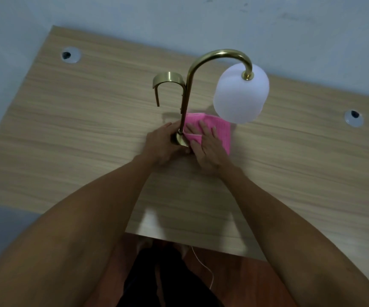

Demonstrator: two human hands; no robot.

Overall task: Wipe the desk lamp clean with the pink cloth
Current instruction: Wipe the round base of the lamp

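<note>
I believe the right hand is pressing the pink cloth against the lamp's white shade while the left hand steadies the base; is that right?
Not quite: in the head view the right hand presses the pink cloth on the lamp's brass base, not the white shade. The left hand does steady the base.

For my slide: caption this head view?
Right hand presses pink cloth on lamp base; left hand steadies it.
</note>
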